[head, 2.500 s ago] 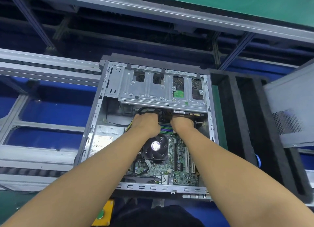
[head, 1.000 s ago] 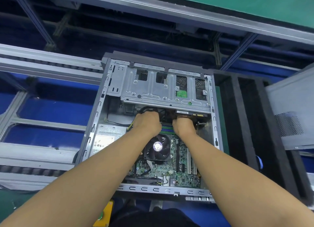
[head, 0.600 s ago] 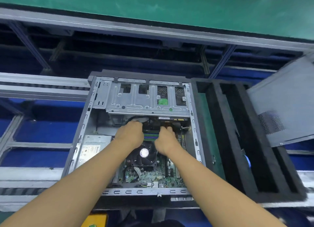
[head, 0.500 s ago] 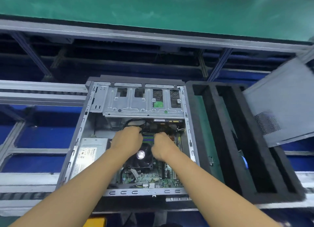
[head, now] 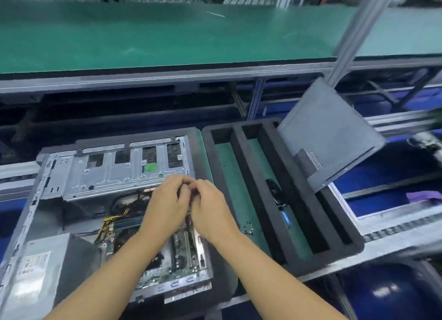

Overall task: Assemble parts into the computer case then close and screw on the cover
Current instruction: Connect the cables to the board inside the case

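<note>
Both grips have risen from the memory slots (head: 129, 221) and met above the open computer case (head: 26, 224). Left to right, I read: power supply (head: 35, 271) in the case's near-left corner; drive cage (head: 107, 176) at its far end; left grip (head: 167, 207) and right grip (head: 210, 209), fingers curled and touching each other, though I cannot tell if they pinch anything; black foam tray (head: 248, 171) beside the case; grey side cover (head: 330, 133) propped tilted at the tray's far-right corner.

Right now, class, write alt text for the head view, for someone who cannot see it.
A left hand and a right hand meet closely above an open computer case. Beside it sits a black foam tray, the grey cover tilted at its far corner.
</note>
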### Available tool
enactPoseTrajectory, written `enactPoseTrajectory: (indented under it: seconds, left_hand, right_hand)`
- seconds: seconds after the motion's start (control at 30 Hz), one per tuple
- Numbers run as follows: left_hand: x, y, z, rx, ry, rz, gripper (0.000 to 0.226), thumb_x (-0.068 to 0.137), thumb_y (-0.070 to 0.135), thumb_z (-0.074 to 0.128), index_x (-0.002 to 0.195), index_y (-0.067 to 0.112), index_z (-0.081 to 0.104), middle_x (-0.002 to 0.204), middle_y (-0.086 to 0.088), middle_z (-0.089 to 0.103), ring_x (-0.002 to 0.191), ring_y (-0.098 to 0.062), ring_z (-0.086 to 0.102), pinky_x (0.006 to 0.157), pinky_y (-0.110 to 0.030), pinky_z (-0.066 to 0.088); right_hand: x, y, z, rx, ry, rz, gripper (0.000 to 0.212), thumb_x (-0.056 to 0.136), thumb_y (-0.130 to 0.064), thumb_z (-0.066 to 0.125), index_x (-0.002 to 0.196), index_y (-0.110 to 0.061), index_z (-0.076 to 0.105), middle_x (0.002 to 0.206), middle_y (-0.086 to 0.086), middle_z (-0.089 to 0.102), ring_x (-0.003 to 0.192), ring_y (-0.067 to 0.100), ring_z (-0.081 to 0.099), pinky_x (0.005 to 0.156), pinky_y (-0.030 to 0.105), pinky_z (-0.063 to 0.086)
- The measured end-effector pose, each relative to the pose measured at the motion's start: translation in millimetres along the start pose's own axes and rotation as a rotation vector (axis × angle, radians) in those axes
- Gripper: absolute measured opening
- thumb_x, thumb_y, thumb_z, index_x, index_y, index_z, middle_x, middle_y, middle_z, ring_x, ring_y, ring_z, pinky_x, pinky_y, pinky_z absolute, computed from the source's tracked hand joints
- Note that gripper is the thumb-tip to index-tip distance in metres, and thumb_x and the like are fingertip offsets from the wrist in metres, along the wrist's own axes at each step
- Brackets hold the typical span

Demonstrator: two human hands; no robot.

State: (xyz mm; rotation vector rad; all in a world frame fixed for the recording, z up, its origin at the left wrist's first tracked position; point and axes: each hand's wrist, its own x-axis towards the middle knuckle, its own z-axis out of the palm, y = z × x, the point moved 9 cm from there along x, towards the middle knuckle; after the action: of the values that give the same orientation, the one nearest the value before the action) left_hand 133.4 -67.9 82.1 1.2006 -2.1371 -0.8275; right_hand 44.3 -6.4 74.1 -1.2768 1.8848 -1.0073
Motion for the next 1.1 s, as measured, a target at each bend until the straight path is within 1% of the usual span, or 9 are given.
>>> enactPoseTrajectory:
  seconds: [0.1,0.2,0.33,0.47,0.53,0.73,0.93,1.0,1.1]
  left_hand:
    - [8.5,30.6,40.7,0.026,-0.129,0.059,0.025,0.091,0.013,0.051,0.1,0.032,0.065,0.098,0.016,0.059,0.091,0.001,0.053,0.078,-0.02,0.041]
    - [13.0,55.4,97.9,0.076,-0.326,0.082,0.034,0.089,0.013,0.052,0.117,0.03,0.062,0.114,0.011,0.057,0.105,-0.008,0.054,0.093,-0.029,0.044]
    - [14.1,71.6,171.3,0.222,-0.556,0.052,0.044,0.094,0.023,0.048,0.137,0.029,0.051,0.139,0.006,0.049,0.117,-0.016,0.055,0.102,-0.038,0.044]
    - [5.1,60.1,219.3,0.202,-0.705,-0.074,0.043,0.096,0.024,0.046,0.139,0.027,0.049,0.141,0.003,0.048,0.104,-0.015,0.056,0.09,-0.03,0.045]
    - [-0.2,51.5,231.9,0.172,-0.733,-0.126,0.043,0.095,0.023,0.046,0.138,0.025,0.05,0.141,0.003,0.05,0.112,-0.012,0.054,0.09,-0.025,0.041]
    - [0.3,34.4,234.6,0.052,-0.709,-0.238,0.034,0.095,0.021,0.048,0.127,0.029,0.055,0.122,0.014,0.059,0.092,0.001,0.059,0.066,-0.016,0.044]
    - [6.4,36.1,222.6,-0.32,-0.572,-0.477,0.018,0.099,0.021,0.051,0.11,0.024,0.065,0.107,0.009,0.072,0.096,-0.014,0.069,0.078,-0.026,0.049]
    - [1.9,42.5,222.1,-0.562,-0.595,-0.619,0.024,0.098,0.029,0.051,0.115,0.02,0.065,0.107,0.008,0.075,0.096,-0.012,0.072,0.082,-0.03,0.05]
    - [5.8,56.2,214.9,-0.96,-0.642,-0.732,0.043,0.101,0.046,0.044,0.122,0.016,0.064,0.116,0.0,0.073,0.108,-0.017,0.069,0.099,-0.04,0.046]
  right_hand:
    - [-2.7,32.5,-40.9,-0.008,0.08,0.05,0.027,0.095,0.001,0.043,0.105,-0.012,0.064,0.112,0.003,0.061,0.101,0.019,0.058,0.088,0.031,0.046]
    - [-5.1,83.3,-80.0,0.002,0.167,0.196,0.029,0.093,0.004,0.043,0.105,-0.013,0.064,0.113,0.003,0.062,0.1,0.018,0.057,0.083,0.026,0.043]
    - [-13.2,169.8,-126.2,-0.214,0.266,0.459,0.029,0.097,-0.005,0.048,0.124,-0.014,0.056,0.129,0.008,0.051,0.117,0.026,0.05,0.092,0.033,0.041]
    - [-32.7,253.3,-152.2,-0.409,0.18,0.778,0.044,0.105,-0.032,0.049,0.141,-0.008,0.042,0.145,0.016,0.044,0.133,0.035,0.041,0.104,0.039,0.038]
    - [-36.9,278.7,-148.6,-0.378,0.104,0.828,0.044,0.107,-0.039,0.046,0.137,-0.007,0.048,0.141,0.014,0.053,0.132,0.034,0.048,0.104,0.039,0.04]
    - [-30.7,278.2,-150.6,-0.263,0.255,0.692,0.017,0.107,-0.022,0.046,0.103,-0.015,0.061,0.104,0.003,0.067,0.104,0.03,0.061,0.092,0.037,0.044]
    - [-31.4,213.9,-186.7,0.212,0.6,0.33,0.02,0.107,-0.033,0.038,0.09,-0.027,0.048,0.07,-0.005,0.055,0.06,0.012,0.047,0.057,0.037,0.044]
    - [-23.7,184.5,-189.4,0.247,0.565,0.193,0.018,0.105,-0.035,0.039,0.09,-0.032,0.047,0.066,-0.009,0.051,0.058,0.009,0.043,0.057,0.041,0.043]
    - [-8.3,133.7,-166.7,0.173,0.341,-0.017,0.011,0.104,-0.036,0.042,0.097,-0.038,0.05,0.073,-0.015,0.057,0.065,0.004,0.049,0.064,0.03,0.044]
